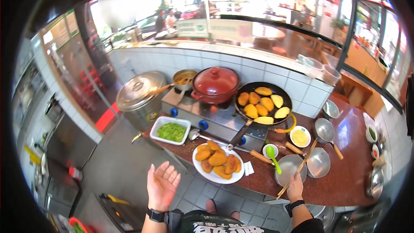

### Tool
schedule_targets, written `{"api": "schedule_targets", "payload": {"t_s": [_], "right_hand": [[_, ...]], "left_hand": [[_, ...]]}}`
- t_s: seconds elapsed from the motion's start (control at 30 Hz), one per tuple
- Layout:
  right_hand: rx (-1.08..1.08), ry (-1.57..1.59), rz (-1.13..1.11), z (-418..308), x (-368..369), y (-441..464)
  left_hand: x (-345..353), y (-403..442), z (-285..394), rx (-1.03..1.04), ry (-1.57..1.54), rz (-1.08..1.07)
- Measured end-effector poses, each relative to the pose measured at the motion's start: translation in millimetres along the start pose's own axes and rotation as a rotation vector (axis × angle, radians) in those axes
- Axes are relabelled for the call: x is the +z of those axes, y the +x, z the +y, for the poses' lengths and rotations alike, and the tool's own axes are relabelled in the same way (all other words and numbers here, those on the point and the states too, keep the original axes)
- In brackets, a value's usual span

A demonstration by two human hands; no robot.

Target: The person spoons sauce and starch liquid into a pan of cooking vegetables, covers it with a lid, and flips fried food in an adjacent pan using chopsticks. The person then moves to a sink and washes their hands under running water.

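My left hand [164, 186] is held palm up over the floor, fingers apart and empty, left of the white plate [199, 173] of browned patties [217, 159]. In my right hand [295, 188] is a pair of long wooden chopsticks [305, 162], slanting over a metal pan [284, 173]. Behind, a black frying pan [238, 116] on the stove holds several yellow and browned pieces [261, 110]. A small white bowl with a green spoon [271, 153] stands between the plate and the metal pan.
Along the back stand a large steel pot [140, 90], a red lidded pot [215, 84] and a small pan [184, 77]. A white basket of chopped greens [171, 131] is at the left. Metal pans [318, 164] and a bowl of yellow shreds [300, 136] lie right.
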State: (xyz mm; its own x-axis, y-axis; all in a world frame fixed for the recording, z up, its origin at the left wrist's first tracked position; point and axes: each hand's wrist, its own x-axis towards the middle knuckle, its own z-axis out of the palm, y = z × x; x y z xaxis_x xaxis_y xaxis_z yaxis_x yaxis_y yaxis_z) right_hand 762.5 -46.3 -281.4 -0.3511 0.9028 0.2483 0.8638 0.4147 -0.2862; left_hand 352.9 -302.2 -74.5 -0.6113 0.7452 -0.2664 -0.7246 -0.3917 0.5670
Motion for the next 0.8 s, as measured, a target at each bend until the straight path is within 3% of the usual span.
{"api": "schedule_targets", "payload": {"t_s": [0.03, 0.13, 0.2, 0.27, 0.33, 0.47, 0.53, 0.6, 0.73, 0.8], "right_hand": [[0.067, 0.049, -0.032, -5, -2, -2], [-0.002, 0.091, -0.036, -28, -39, -5], [-0.169, -0.232, 0.366, -35, -67, -7], [-0.045, 0.327, 0.322, -44, -83, -7], [0.291, 0.957, 0.099, -113, -124, -7], [0.133, 1.433, -0.189, -269, -130, 0], [0.055, 1.487, -0.328, -351, -111, 10], [-0.078, 1.607, -0.575, -445, -104, 13], [-0.33, 1.557, -0.872, -598, -79, 8], [-0.317, 1.504, -0.876, -656, -65, 0]], "left_hand": [[2, -4, 7, 0.019, -0.034, -0.012], [-34, -30, 19, 0.072, -0.16, -0.043], [-20, -20, 44, 0.135, -0.255, -0.189], [-39, -20, 62, 0.157, -0.307, -0.242], [-59, -20, 84, 0.181, -0.369, -0.239], [-124, -21, 135, 0.27, -0.444, -0.131], [-169, -19, 163, 0.335, -0.501, 0.107], [-219, -20, 184, 0.382, -0.637, 0.165], [-270, -28, 235, 0.59, -0.722, 0.372], [-286, -35, 262, 0.629, -0.785, 0.375]]}}
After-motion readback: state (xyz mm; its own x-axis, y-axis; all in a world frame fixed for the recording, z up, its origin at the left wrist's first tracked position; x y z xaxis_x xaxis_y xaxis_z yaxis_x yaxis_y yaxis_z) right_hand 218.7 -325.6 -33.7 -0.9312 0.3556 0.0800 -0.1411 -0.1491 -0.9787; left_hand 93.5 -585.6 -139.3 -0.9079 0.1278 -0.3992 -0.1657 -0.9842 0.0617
